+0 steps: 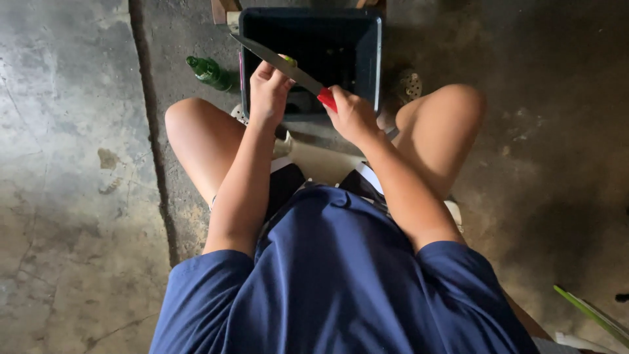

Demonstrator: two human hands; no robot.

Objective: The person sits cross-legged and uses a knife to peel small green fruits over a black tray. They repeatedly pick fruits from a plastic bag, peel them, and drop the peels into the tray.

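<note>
Two hands work over a dark bin (376, 59) that stands on the concrete floor (72, 164) between the seated person's knees. The right hand (352, 117) has its fingers wrapped round the red handle of a long knife (278, 63), whose blade slants up and left across the bin's opening. The left hand (268, 92) has its fingers closed on something small and greenish, mostly hidden, held against the blade. A green bottle (209, 72) lies on the floor just left of the bin.
</note>
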